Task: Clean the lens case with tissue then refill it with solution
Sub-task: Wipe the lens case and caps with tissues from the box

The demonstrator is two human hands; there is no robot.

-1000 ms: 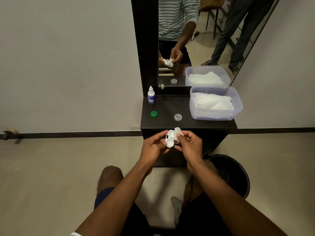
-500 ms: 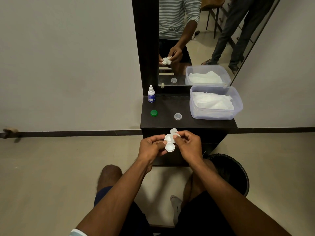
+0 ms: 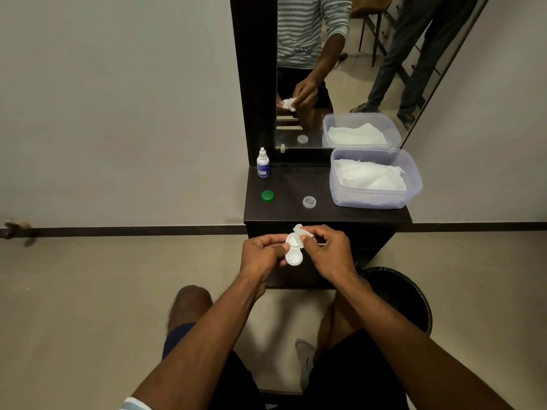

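Observation:
My left hand (image 3: 262,255) grips a white two-well lens case (image 3: 294,255) in front of the dark shelf, both wells uncovered and facing me. My right hand (image 3: 328,251) pinches a small white tissue (image 3: 299,230) against the upper well of the case. On the shelf stand a small white solution bottle (image 3: 262,163) with a blue label, a green cap (image 3: 267,196) and a clear cap (image 3: 309,201).
A clear plastic tub (image 3: 376,199) of white tissues sits at the right of the dark shelf (image 3: 290,214). A mirror (image 3: 340,69) rises behind it. A black bin (image 3: 402,294) stands on the floor at the lower right, beside my knees.
The case has turned so both wells face me, and the tissue has shifted from covering the case to its upper well. Both hands stayed in front of the shelf.

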